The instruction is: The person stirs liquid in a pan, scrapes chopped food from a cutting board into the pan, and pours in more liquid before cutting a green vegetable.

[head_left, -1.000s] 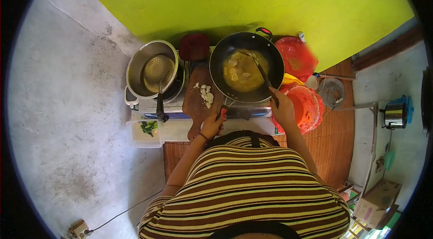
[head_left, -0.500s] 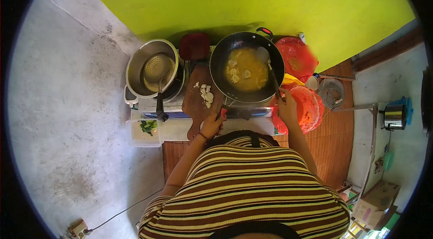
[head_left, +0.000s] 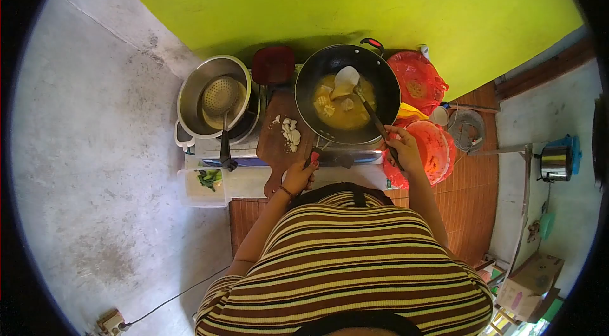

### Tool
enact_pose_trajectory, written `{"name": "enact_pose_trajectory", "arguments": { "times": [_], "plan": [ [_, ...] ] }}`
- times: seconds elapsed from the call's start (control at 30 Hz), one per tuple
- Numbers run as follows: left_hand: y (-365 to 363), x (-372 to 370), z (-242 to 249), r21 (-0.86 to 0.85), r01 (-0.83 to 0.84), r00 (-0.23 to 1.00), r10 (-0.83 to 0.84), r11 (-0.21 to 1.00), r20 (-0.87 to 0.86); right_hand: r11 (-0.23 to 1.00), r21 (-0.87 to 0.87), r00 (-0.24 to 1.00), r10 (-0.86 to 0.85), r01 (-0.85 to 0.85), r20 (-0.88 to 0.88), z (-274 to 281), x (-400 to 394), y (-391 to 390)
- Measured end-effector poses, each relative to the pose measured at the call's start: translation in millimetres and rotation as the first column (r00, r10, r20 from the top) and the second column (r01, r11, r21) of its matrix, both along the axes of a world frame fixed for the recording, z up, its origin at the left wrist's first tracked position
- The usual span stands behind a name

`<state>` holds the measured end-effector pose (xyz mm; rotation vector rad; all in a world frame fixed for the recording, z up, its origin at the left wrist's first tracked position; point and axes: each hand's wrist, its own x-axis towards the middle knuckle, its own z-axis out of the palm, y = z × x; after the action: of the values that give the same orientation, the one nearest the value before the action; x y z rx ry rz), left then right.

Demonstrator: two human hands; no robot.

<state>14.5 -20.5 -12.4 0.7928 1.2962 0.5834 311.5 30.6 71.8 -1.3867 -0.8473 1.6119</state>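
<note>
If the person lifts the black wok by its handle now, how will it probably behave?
The round black wok holds yellow liquid with pale pieces, so it would probably feel heavy and slosh if tilted. The left hand grips its red-tipped front handle; one-handed, it may tip forward. The right hand holds the ladle.

Both arms reach forward, left hand (head_left: 299, 174) closed low, right hand (head_left: 402, 145) closed higher.
</note>
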Motion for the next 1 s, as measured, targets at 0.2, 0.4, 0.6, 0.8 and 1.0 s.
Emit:
{"name": "enact_pose_trajectory", "arguments": {
  "times": [0.2,0.4,0.6,0.8,1.0],
  "plan": [
    [-0.1,1.2,1.2,0.016,-0.002,1.0,0.002,1.0,-0.022,0.996,0.078,0.964,-0.063,0.044,0.26,-9.5,2.9,0.2],
    [0.0,0.2,-3.3,-0.006,0.006,1.0,-0.006,1.0,-0.01,0.987,-0.157,0.999,-0.04,0.04,-0.001,-14.3,5.1,1.9],
    [0.4,1.6,7.0,-0.02,-0.002,1.0,0.002,1.0,-0.004,0.995,-0.09,0.998,0.035,-0.04,-0.053,-1.1,2.0,-4.2],
    [0.2,1.4,1.6,-0.014,0.014,1.0,-0.014,1.0,-0.028,0.989,0.038,0.97,0.131,-0.142,0.204,18.6,1.8,-14.4],
    [0.3,0.6,0.0,-0.006,0.019,1.0,-0.019,1.0,-0.022,0.954,-0.033,0.935,0.298,-0.297,0.19,33.7,7.4,-24.1]
  ]
}}
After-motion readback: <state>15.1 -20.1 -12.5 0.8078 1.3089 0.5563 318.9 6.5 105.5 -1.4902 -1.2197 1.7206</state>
